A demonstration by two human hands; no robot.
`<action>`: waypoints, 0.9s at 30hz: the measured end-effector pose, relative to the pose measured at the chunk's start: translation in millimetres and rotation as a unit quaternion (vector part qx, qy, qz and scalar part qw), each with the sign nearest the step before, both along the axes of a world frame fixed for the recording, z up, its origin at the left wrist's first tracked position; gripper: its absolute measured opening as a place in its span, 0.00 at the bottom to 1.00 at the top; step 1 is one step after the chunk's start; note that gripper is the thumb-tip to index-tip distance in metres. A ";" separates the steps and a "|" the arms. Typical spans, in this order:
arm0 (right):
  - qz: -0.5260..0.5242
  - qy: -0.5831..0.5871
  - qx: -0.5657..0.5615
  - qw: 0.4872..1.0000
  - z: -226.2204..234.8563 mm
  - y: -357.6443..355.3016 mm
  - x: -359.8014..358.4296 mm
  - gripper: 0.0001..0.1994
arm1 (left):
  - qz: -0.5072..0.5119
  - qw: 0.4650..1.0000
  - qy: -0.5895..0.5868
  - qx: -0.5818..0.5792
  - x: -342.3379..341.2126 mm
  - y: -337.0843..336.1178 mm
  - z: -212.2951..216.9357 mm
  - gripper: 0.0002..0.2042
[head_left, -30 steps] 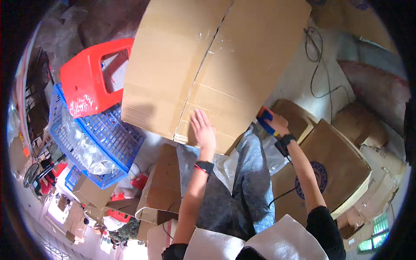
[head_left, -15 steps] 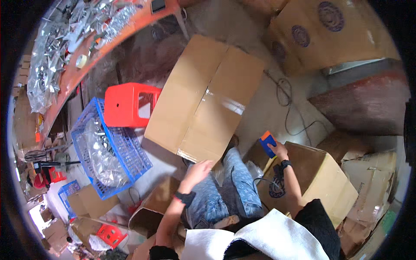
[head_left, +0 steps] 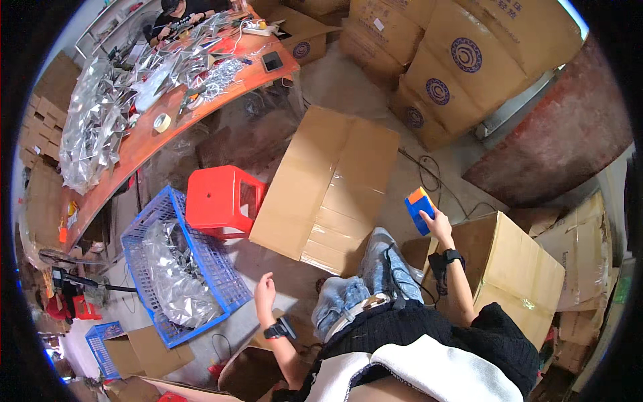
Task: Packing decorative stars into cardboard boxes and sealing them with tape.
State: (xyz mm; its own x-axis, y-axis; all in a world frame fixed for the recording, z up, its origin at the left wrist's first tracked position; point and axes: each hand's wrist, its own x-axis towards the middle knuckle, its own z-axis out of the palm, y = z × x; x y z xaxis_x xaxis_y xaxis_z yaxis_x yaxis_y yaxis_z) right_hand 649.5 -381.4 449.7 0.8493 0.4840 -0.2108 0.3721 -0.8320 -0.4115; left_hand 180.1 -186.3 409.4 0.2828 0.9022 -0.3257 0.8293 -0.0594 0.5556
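A large brown carton (head_left: 295, 194) lies in front of my knees, its top flaps closed, with shiny tape near the seam. Beyond its near left corner, my left hand (head_left: 265, 295) hovers bare with fingers loosely extended, touching nothing. On the other side, my right hand (head_left: 439, 224) grips a blue block-shaped handheld tool with an orange end (head_left: 418, 209); its exact kind is not clear. That hand is above an upright tan carton (head_left: 516, 268) beside my right leg. Dark bands or watches circle both wrists.
Left of the carton are a red plastic stool (head_left: 218, 197) and a blue plastic crate (head_left: 231, 285) with clear-bagged parts. An orange-topped table (head_left: 151, 144) holds bagged metal pieces; a person (head_left: 177, 17) sits behind it. Stacked cartons (head_left: 469, 74) rise at far right, near a floor cable (head_left: 435, 175).
My left hand has come off the carton's near edge and drawn left. My right hand still holds the blue-and-orange tool. The view has tilted up, showing more of the table and the person.
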 end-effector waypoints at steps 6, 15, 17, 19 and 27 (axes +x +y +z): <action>0.069 0.016 -0.022 0.997 10.4 43.5 41.1 0.26 | 0.046 0.992 -0.068 -0.100 40.2 -21.0 -2.1 0.12; 0.281 0.138 0.064 0.948 -10.1 148.1 129.0 0.25 | 0.161 0.984 -0.043 -0.064 151.3 -58.9 74.5 0.11; 0.310 0.126 0.099 0.937 -25.8 161.6 136.4 0.25 | 0.202 0.974 -0.054 -0.087 165.3 -89.3 81.3 0.11; 0.340 0.157 0.083 0.924 -25.9 178.9 144.0 0.25 | 0.234 0.962 -0.075 -0.118 184.4 -106.3 101.1 0.12; 0.416 0.295 0.124 0.851 -3.0 220.6 135.7 0.19 | 0.369 0.922 -0.011 -0.117 212.4 -149.0 126.5 0.12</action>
State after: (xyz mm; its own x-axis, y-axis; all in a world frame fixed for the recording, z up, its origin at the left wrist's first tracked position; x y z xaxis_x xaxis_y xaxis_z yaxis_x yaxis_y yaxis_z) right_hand 785.1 -160.8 446.7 -0.0285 0.9580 -0.2853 0.4572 -0.2414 -0.8560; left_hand 392.4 -335.3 535.9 -0.3703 0.7577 -0.5374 0.5847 0.6397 0.4990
